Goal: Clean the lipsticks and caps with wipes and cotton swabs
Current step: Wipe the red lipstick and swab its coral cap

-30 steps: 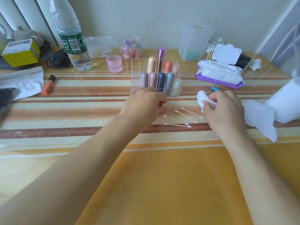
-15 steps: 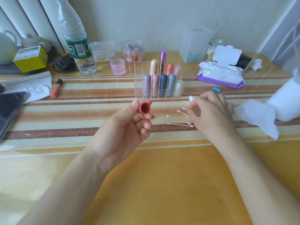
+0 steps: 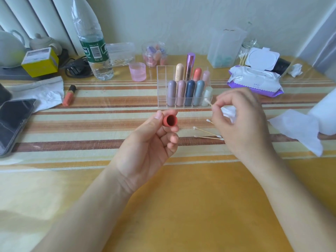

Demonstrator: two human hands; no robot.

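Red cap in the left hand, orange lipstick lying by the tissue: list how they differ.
The red cap is pinched in the left hand, held up; the orange lipstick lies flat on the striped cloth beside the tissue. The red cap is a short open cup, mouth toward the camera; the orange lipstick is a longer tube with a black end. Both are warm red-orange.

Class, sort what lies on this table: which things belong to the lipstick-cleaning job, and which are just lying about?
Job: red cap held in left hand; cotton swab and crumpled wipe in right hand; spare swabs; lipsticks in clear organiser; wipes pack.
Lying about: water bottle; phone; yellow box; pink cup.
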